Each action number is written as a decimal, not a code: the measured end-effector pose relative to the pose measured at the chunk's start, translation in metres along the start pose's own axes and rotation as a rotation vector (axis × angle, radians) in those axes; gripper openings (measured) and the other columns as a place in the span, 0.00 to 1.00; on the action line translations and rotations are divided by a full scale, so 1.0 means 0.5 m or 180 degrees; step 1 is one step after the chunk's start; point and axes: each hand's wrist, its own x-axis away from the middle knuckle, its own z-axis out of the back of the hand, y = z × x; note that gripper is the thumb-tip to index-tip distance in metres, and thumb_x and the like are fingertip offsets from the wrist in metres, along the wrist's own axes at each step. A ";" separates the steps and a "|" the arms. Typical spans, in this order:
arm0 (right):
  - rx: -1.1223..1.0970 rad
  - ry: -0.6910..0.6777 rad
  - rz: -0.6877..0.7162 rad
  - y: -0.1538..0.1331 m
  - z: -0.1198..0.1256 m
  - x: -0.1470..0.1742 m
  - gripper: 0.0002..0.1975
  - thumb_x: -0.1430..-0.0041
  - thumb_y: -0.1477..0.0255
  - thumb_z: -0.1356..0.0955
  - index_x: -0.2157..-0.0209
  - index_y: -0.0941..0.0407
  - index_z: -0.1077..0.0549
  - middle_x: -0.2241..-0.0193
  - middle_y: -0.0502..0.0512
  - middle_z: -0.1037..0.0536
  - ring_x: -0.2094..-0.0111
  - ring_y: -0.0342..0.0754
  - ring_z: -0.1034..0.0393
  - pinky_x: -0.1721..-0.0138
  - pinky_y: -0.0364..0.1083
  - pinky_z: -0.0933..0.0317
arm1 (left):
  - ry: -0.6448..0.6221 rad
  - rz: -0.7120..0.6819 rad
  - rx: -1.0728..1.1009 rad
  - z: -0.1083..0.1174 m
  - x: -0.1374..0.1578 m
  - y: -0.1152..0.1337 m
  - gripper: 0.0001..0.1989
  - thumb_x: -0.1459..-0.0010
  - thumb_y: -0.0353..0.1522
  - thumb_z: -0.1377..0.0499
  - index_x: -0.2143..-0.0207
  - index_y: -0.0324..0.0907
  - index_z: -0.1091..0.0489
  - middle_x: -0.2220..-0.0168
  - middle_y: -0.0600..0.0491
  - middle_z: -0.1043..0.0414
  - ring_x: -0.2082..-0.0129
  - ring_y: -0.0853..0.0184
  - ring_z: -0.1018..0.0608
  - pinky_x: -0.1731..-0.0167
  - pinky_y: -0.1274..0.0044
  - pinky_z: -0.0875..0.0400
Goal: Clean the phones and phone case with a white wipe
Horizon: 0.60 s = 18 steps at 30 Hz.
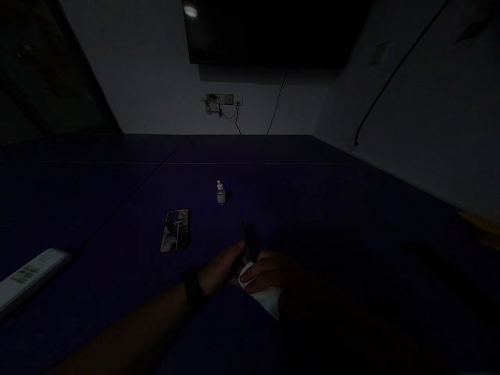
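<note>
A dark, slim phone (pixel 247 239) is tilted up over the table, seen nearly edge-on. My left hand (pixel 222 266) grips its lower left side, thumb along the edge; the other fingers are mostly hidden. My right hand (pixel 271 270) is closed on a crumpled white cloth (pixel 267 301), possibly a tissue, pressed against the lower part of the phone. Beyond my hands a small dropper bottle (pixel 221 196) with a white top stands upright. To the left lies a patterned phone case (pixel 175 231), its camera cutout at the far end.
The room is very dark. A white power strip or long box (pixel 31 276) lies at the left on the dark blue table (pixel 133 307). Something yellow (pixel 480 223) sits at the right edge. On the far wall are sockets with cables (pixel 224 100) below a large screen (pixel 273 34).
</note>
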 end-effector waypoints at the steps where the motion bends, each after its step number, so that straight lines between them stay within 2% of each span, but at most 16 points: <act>1: -0.0001 0.0004 0.0002 -0.001 0.000 0.000 0.23 0.27 0.55 0.44 0.46 0.54 0.28 0.49 0.61 0.21 0.53 0.48 0.25 0.53 0.51 0.35 | 0.0036 -0.0002 0.0043 -0.002 0.001 0.001 0.29 0.43 0.58 0.42 0.65 0.38 0.29 0.71 0.53 0.31 0.70 0.66 0.28 0.69 0.76 0.35; 4: 0.0008 0.0066 -0.0021 -0.003 0.002 0.002 0.23 0.27 0.56 0.44 0.46 0.54 0.28 0.49 0.60 0.21 0.52 0.48 0.25 0.53 0.51 0.35 | 0.0160 -0.0065 0.0107 -0.011 0.006 0.006 0.29 0.44 0.57 0.41 0.66 0.38 0.30 0.73 0.54 0.32 0.73 0.68 0.29 0.71 0.77 0.36; 7: 0.0037 0.0124 -0.0068 -0.002 -0.003 0.002 0.23 0.27 0.55 0.44 0.47 0.53 0.28 0.50 0.59 0.21 0.54 0.48 0.25 0.54 0.51 0.35 | 0.0399 -0.0144 0.0183 -0.016 0.011 0.008 0.26 0.44 0.55 0.39 0.64 0.39 0.30 0.71 0.54 0.31 0.72 0.68 0.28 0.69 0.77 0.35; 10: 0.0053 0.0443 0.0031 0.003 -0.019 -0.002 0.23 0.27 0.55 0.45 0.49 0.53 0.27 0.53 0.58 0.19 0.58 0.47 0.24 0.57 0.49 0.36 | 0.0513 -0.0139 0.0331 -0.017 0.011 0.009 0.25 0.44 0.53 0.37 0.62 0.40 0.30 0.68 0.54 0.30 0.69 0.67 0.26 0.66 0.76 0.33; 13: 0.0091 0.0824 0.0126 0.007 -0.036 -0.004 0.22 0.27 0.56 0.45 0.53 0.53 0.26 0.57 0.57 0.18 0.60 0.46 0.25 0.58 0.47 0.36 | 0.0391 -0.0078 0.0424 -0.016 0.008 0.011 0.26 0.44 0.53 0.38 0.62 0.39 0.30 0.68 0.52 0.28 0.68 0.66 0.25 0.66 0.76 0.32; 18: 0.0493 0.0674 -0.0049 0.004 -0.036 0.008 0.20 0.28 0.57 0.44 0.49 0.53 0.29 0.52 0.60 0.21 0.56 0.48 0.25 0.54 0.50 0.36 | 0.0047 0.0040 0.0433 -0.015 0.008 0.014 0.28 0.42 0.55 0.40 0.60 0.37 0.29 0.65 0.49 0.26 0.66 0.64 0.23 0.64 0.75 0.30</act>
